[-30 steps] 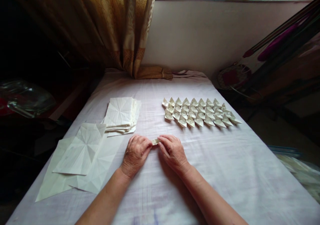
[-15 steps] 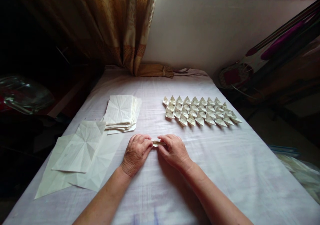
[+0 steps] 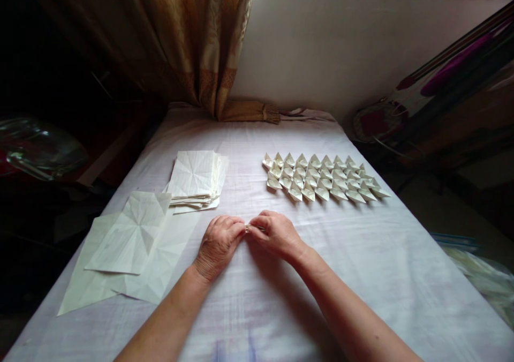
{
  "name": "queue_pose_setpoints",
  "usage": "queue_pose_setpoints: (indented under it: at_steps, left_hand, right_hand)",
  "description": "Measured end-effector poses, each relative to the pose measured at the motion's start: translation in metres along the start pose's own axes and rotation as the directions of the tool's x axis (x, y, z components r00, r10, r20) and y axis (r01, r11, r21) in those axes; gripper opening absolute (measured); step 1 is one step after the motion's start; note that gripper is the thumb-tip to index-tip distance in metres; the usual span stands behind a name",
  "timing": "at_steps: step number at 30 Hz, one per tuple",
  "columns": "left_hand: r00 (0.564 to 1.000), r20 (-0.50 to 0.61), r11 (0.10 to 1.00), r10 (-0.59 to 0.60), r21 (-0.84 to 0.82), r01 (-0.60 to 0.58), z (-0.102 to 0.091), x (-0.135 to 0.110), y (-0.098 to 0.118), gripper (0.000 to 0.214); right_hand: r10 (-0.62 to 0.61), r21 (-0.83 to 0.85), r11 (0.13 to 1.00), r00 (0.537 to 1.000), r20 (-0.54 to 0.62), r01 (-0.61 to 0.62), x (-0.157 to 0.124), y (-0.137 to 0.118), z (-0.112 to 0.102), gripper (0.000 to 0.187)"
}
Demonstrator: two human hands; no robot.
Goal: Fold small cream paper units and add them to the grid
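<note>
My left hand (image 3: 220, 244) and my right hand (image 3: 276, 234) meet near the middle of the cloth-covered surface, fingers closed on a small folded paper piece (image 3: 247, 228). Only a thin strip of it shows between the fingertips; its full shape is hidden. Beyond my right hand stand rows of small folded paper boats (image 3: 322, 175) with pointed ends. Loose creased paper sheets (image 3: 134, 233) lie overlapping to the left of my left hand. Behind them sits a stack of creased paper squares (image 3: 193, 174).
A pale cloth (image 3: 377, 287) covers the surface. At the far edge a gold curtain (image 3: 209, 46) hangs down beside a white wall (image 3: 313, 51). Past the right edge are a dark red round item (image 3: 377, 121) and plastic bags (image 3: 482, 276).
My right hand has shifted slightly left, closer to my left hand, so less of the paper piece shows between them. The paper boats and sheets stay in place.
</note>
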State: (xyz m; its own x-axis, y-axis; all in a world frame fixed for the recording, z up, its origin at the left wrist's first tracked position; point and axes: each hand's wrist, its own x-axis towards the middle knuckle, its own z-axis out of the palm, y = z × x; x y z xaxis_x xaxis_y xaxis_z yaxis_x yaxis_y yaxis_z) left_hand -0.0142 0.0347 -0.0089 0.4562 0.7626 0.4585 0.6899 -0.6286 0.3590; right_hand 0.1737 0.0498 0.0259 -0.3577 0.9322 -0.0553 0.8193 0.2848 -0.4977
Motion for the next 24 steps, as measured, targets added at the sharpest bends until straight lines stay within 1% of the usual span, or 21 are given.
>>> queue_pose_setpoints:
  at_steps: [2,5,8,9,10,12,13,14,16,17,19,22,24]
  left_hand:
    - [1.0,0.001,1.0,0.013,0.002,-0.013,0.001,0.0,0.0,0.012]
    - [1.0,0.004,1.0,0.012,0.014,-0.012,0.001,-0.001,-0.001,0.011]
    - [0.999,-0.046,1.0,-0.019,-0.001,0.019,0.001,-0.002,-0.001,0.012]
    - [0.996,-0.08,0.999,-0.044,-0.016,0.043,0.001,-0.002,0.0,0.015]
    - [0.99,-0.117,0.996,-0.083,-0.036,0.079,0.0,-0.002,0.0,0.02]
    - [0.966,-0.162,0.977,-0.204,-0.096,0.19,-0.001,-0.001,0.003,0.029]
    - [0.948,-0.152,0.956,-0.278,-0.139,0.258,-0.002,0.0,0.005,0.03]
    - [0.928,-0.114,0.925,-0.355,-0.188,0.331,-0.003,0.001,0.008,0.03]
    - [0.878,0.019,0.839,-0.477,-0.287,0.462,-0.004,0.003,0.013,0.029]
    - [0.85,0.091,0.79,-0.519,-0.33,0.518,-0.004,0.004,0.016,0.029]
    - [0.813,0.165,0.709,-0.559,-0.412,0.572,-0.003,0.005,0.02,0.028]
    - [0.782,0.195,0.611,-0.592,-0.523,0.594,0.0,0.006,0.021,0.027]
    - [0.761,0.199,0.582,-0.617,-0.537,0.611,0.001,0.006,0.02,0.026]
  right_hand:
    - [0.008,0.009,1.0,1.0,0.0,-0.008,0.002,0.002,0.001,0.019]
    - [0.021,-0.039,0.999,1.0,-0.017,-0.022,0.004,0.004,0.005,0.018]
    - [0.019,-0.056,0.998,0.996,-0.083,-0.024,0.002,0.007,0.013,0.018]
    - [0.001,-0.037,0.999,0.988,-0.154,-0.007,0.001,0.008,0.017,0.018]
    - [-0.022,-0.008,1.0,0.97,-0.243,0.02,-0.001,0.008,0.02,0.019]
    - [-0.062,0.045,0.995,0.897,-0.437,0.091,-0.004,0.007,0.026,0.021]
    - [-0.083,0.067,0.988,0.859,-0.505,0.136,-0.006,0.006,0.028,0.022]
    - [-0.096,0.082,0.982,0.824,-0.558,0.17,-0.008,0.004,0.03,0.024]
    - [-0.113,0.091,0.973,0.786,-0.607,0.21,-0.01,0.0,0.033,0.025]
    - [-0.117,0.093,0.971,0.78,-0.615,0.219,-0.011,-0.002,0.034,0.025]
    - [-0.118,0.11,0.967,0.783,-0.611,0.231,-0.012,-0.006,0.036,0.024]
    - [-0.117,0.186,0.944,0.806,-0.58,0.272,-0.013,-0.009,0.038,0.021]
    - [-0.125,0.238,0.923,0.819,-0.56,0.304,-0.013,-0.009,0.039,0.019]
